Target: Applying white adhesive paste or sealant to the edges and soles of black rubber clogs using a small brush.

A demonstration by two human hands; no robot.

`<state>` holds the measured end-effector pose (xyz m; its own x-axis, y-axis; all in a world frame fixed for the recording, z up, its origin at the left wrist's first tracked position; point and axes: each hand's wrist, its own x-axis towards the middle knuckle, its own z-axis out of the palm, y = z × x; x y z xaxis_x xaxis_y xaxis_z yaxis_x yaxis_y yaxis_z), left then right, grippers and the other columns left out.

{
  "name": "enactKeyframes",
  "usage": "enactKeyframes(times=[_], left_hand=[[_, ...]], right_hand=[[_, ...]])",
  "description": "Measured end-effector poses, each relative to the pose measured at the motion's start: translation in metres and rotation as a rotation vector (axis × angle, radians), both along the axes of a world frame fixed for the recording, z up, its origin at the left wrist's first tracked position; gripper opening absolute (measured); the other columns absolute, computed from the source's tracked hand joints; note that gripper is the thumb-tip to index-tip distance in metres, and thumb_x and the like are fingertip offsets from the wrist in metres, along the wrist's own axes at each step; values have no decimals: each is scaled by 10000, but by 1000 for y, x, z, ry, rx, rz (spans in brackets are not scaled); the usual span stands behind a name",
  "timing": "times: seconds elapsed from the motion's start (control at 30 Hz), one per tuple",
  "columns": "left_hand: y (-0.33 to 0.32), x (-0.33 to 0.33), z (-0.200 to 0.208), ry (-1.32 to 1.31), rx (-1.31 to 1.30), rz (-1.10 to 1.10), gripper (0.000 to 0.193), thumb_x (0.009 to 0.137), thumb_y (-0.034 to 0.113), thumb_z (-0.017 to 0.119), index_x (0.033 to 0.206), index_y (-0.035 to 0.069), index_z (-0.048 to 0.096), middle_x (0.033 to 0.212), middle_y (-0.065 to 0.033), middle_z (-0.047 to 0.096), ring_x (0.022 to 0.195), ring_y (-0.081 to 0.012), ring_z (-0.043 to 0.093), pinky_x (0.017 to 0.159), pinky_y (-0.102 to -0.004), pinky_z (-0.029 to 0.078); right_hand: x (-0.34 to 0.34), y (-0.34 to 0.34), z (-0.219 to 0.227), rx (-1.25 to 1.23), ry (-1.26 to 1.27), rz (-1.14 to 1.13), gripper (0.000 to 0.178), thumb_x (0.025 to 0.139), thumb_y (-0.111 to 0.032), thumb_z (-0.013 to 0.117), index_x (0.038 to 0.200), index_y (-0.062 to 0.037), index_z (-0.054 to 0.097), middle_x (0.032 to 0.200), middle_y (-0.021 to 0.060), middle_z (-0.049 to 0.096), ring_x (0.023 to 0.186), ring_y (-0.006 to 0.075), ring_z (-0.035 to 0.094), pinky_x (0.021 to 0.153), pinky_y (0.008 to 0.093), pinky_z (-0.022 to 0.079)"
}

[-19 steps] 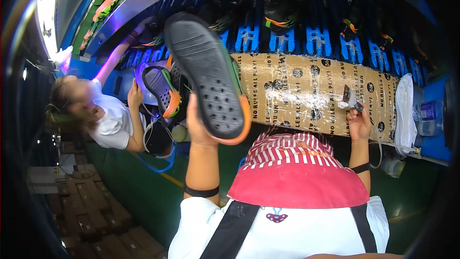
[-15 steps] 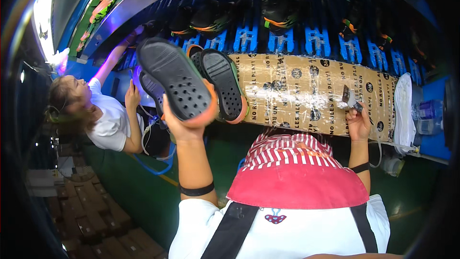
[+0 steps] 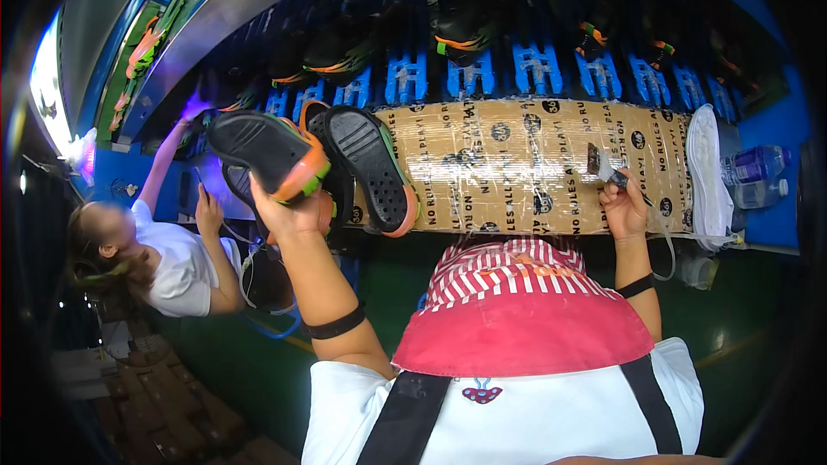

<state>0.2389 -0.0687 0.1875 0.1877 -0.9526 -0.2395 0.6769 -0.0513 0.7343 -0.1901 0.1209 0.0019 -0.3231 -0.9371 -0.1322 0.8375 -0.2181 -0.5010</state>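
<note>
Head view: a factory line, with a cardboard-covered bench (image 3: pixel 517 164) wrapped in clear tape, blue racks (image 3: pixel 534 69) behind it holding shoes, and a co-worker (image 3: pixel 164 258) off to the left. The left hand (image 3: pixel 293 215) had its fingers closed around a black shoe with an orange edge (image 3: pixel 267 151), held sole-up over the bench's left end. A second shoe (image 3: pixel 370 168) lay sole-up just beside it. The right hand (image 3: pixel 622 205) was gripping a small brush (image 3: pixel 600 162) near the bench's right edge. My guess: held that high and tilted, the shoe could slip and knock its neighbour.
</note>
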Motion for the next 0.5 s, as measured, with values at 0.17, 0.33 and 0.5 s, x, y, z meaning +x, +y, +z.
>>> enactKeyframes(times=[0.17, 0.33, 0.5], left_hand=[[12, -18, -21, 10, 8, -203, 430, 907, 338, 334, 1162, 20, 470, 1158, -121, 519, 1061, -259, 500, 927, -406, 382], [16, -18, -48, 4, 71, -248, 435, 899, 343, 332, 1153, 20, 477, 1148, -123, 527, 1045, -269, 513, 911, -409, 393], [17, -22, -65, -36, 145, -193, 436, 888, 335, 337, 1153, 18, 474, 1146, -137, 526, 1050, -286, 509, 908, -419, 397]], right_hand=[[0, 0, 3, -12, -7, 14, 243, 834, -146, 520, 1040, -18, 506, 777, 98, 557, 678, 161, 487, 621, 286, 379], [0, 0, 1, -17, -22, 3, 242, 833, -150, 523, 1034, -16, 506, 774, 97, 561, 678, 162, 494, 617, 281, 379], [-1, -1, 1, -13, -21, -14, 255, 821, -154, 545, 1030, -15, 507, 776, 94, 564, 675, 159, 502, 617, 277, 386]])
